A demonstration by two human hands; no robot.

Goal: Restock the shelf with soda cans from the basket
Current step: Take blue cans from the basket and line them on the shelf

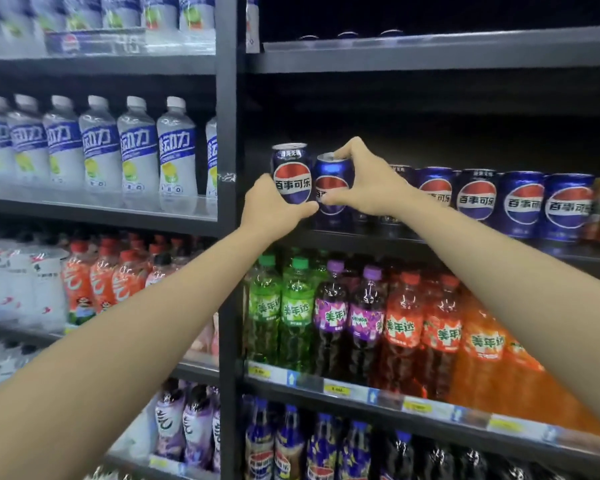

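Right now both my hands are up at the can shelf [430,242]. My left hand [274,206] is wrapped round the lower half of a dark Pepsi can [291,173], thumb stretched along its base, and it sits higher than the rest, so I judge it is not yet set down. My right hand [364,183] pinches a brighter blue can [333,187], fingers [343,152] on its rim and thumb low on its front. The two cans are just beside each other, nearly touching between my hands. Beyond my right hand runs the row of shelved cans [520,202].

Risks, as I see them: the raised can may catch its neighbour as it comes down and tip it. My right hand's hold is only a rim-and-base pinch, so that can could twist or slip off the shelf edge onto the Mirinda bottles [329,313] beneath my wrists. Pushing too hard could jostle the row.

Writing: the cans carry the Pepsi globe and 百事可乐. The bottles below read 美年达, one MIRINDA. Past my left hand, the white bottles [136,154] show 动力. The price tags [336,388] are too blurred to read. No basket is in view.
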